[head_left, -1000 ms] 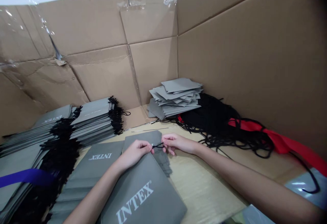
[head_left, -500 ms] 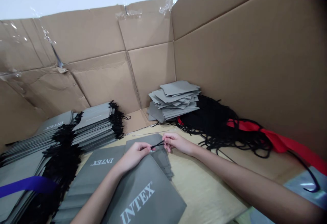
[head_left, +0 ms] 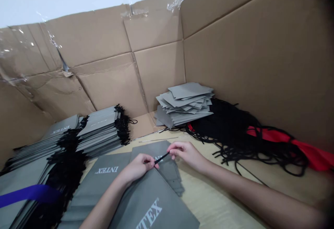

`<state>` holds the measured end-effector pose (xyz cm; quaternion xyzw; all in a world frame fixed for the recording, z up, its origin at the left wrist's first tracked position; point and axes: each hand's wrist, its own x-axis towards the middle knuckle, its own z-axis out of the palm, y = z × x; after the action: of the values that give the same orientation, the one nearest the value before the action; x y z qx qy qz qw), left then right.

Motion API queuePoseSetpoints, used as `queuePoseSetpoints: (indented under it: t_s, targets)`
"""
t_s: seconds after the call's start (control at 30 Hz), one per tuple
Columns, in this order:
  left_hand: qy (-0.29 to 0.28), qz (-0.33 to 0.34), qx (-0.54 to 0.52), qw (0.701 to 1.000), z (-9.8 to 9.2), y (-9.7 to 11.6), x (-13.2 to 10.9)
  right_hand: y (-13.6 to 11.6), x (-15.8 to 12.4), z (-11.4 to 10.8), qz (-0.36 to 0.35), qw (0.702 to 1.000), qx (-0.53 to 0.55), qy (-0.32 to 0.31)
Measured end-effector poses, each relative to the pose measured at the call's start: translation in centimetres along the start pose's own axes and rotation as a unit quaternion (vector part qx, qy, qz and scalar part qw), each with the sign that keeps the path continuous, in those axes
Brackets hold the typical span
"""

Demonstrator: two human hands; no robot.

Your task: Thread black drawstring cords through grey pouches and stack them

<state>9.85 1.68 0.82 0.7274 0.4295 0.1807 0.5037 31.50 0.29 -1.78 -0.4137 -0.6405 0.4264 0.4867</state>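
Note:
A short black cord (head_left: pixel 162 157) runs taut between my two hands, at the top corner of a grey INTEX sheet (head_left: pixel 159 196). My left hand (head_left: pixel 139 168) is closed in a pinch on the cord, right at that corner; its fingers hide whether they also grip the sheet. To the right and a little higher, my right hand (head_left: pixel 185 153) pinches the cord's other end between thumb and fingers. Beneath and behind lie more grey INTEX sheets, one group at the left (head_left: pixel 104 178) and another just behind my hands (head_left: pixel 171 171).
Stacks of corded grey sheets (head_left: pixel 99 128) stand at left, near a blue strip (head_left: pixel 31 195). Cordless grey sheets (head_left: pixel 186 100) are piled at the back. A heap of black cords (head_left: pixel 232 126) with a red band (head_left: pixel 276 135) lies right. Cardboard walls (head_left: pixel 250 55) enclose the table.
My right hand has drawn slightly away from my left, and the cord between them looks straighter. The view has shifted a little, moving the scene to the right.

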Motion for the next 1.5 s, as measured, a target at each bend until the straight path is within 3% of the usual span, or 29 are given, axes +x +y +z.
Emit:
queuePoseSetpoints:
  t_s: [0.13, 0.27, 0.57, 1.03, 1.5]
  targets:
    - [0.01, -0.023, -0.013, 1.0, 0.6, 0.6, -0.1, -0.2, -0.3, 0.2, -0.014, 0.999, 0.0, 0.043]
    - [0.025, 0.002, -0.023, 0.999, 1.0, 1.2, -0.2, -0.3, -0.4, 0.2, -0.013, 0.996, 0.048, 0.07]
    - [0.016, 0.109, 0.052, 0.993, 1.4, 1.4, -0.2, 1.0, -0.1, 0.6, 0.103, 0.964, 0.227, 0.092]
    - [-0.024, -0.031, -0.117, 0.992, 1.3, 1.2, -0.6, 1.0, -0.4, 0.9, 0.134, 0.941, 0.286, 0.12]
    - [0.018, -0.035, -0.1, 0.994, 1.0, 1.5, -0.3, 0.1, -0.6, 0.6, 0.189, 0.947, 0.256, 0.052]
